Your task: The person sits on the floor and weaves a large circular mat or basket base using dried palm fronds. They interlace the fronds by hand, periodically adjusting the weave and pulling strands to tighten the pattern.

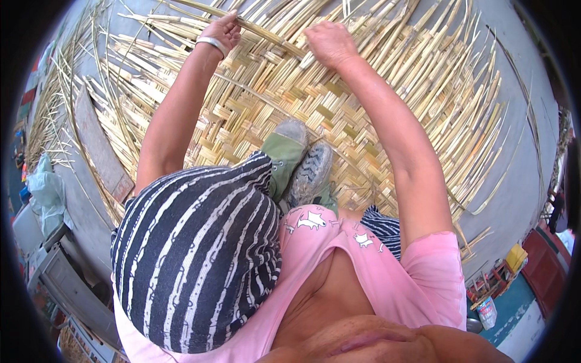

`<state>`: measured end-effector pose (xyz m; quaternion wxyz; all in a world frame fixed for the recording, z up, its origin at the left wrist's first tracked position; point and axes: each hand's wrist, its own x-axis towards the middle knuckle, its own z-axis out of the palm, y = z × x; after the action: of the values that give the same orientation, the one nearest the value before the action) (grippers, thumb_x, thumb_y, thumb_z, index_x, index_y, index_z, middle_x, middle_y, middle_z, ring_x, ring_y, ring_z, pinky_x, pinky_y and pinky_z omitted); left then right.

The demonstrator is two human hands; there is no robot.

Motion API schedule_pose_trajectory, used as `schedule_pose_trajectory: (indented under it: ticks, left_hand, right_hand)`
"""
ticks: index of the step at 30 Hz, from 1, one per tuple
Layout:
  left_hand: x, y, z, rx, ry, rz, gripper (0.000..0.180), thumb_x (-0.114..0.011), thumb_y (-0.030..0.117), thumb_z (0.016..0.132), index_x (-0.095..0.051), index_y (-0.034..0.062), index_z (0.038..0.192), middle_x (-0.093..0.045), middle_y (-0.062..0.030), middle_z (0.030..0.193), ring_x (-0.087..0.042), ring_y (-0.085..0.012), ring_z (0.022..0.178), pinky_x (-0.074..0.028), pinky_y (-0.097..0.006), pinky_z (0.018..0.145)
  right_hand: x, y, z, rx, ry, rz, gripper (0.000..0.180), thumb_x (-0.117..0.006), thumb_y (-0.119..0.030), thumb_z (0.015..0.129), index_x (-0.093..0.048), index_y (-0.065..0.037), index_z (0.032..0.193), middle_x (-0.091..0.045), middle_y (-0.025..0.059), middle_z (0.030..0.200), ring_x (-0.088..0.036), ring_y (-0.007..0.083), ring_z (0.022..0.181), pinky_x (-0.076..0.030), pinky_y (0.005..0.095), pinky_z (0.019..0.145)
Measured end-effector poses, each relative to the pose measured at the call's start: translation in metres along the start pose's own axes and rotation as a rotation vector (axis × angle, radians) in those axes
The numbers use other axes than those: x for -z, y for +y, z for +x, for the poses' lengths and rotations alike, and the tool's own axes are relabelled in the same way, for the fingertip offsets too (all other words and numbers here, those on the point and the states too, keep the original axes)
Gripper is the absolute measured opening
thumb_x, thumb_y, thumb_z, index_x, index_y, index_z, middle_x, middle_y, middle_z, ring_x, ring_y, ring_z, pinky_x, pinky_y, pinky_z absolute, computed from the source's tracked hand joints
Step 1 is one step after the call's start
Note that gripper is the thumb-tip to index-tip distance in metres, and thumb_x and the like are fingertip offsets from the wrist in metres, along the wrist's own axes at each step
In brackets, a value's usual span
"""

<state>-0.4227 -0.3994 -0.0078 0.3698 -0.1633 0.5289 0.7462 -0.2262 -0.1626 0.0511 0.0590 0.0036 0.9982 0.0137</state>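
A mat of flat, split yellow-green cane strips is spread under me, its middle woven and its strip ends fanning out loose. At the mat's far side my left hand, with a pale bangle at the wrist, pinches a long cane strip that slants down to the right. My right hand is closed, knuckles up, near that strip's right end. Its fingertips are turned away, so what lies in them is hidden. My shoes rest on the woven part, between my arms.
A worn wooden plank lies over the strips at left. Long loose strips are heaped beyond it on the grey floor. A translucent plastic bag and grey furniture stand at far left; a dark red panel at right.
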Motion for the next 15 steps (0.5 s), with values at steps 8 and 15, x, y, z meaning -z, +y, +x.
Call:
schedule_pose_trajectory:
  ticks: [8,15]
  left_hand:
    - [-0.033,-0.02,-0.045,-0.226,-0.024,0.432,0.029,-0.076,0.022,0.095,-0.069,0.0027,0.116,-0.076,-0.0077,0.104,-0.075,-0.0173,0.09,-0.059,-0.026,0.07]
    - [-0.023,-0.067,-0.004,-0.403,0.17,0.285,0.01,-0.069,0.008,0.093,-0.068,0.0029,0.102,-0.066,-0.0072,0.074,-0.06,-0.018,0.056,-0.051,-0.034,0.048]
  right_hand:
    - [0.026,0.104,0.032,-0.16,-0.344,-0.39,0.056,-0.032,-0.05,0.11,-0.071,-0.009,0.112,-0.074,0.0122,0.11,-0.071,0.0258,0.101,-0.052,0.0515,0.096]
    - [0.023,0.07,0.023,-0.002,0.1,-0.26,0.015,-0.062,-0.014,0.087,-0.076,-0.014,0.084,-0.076,0.0047,0.093,-0.071,0.0302,0.09,-0.05,0.05,0.089]
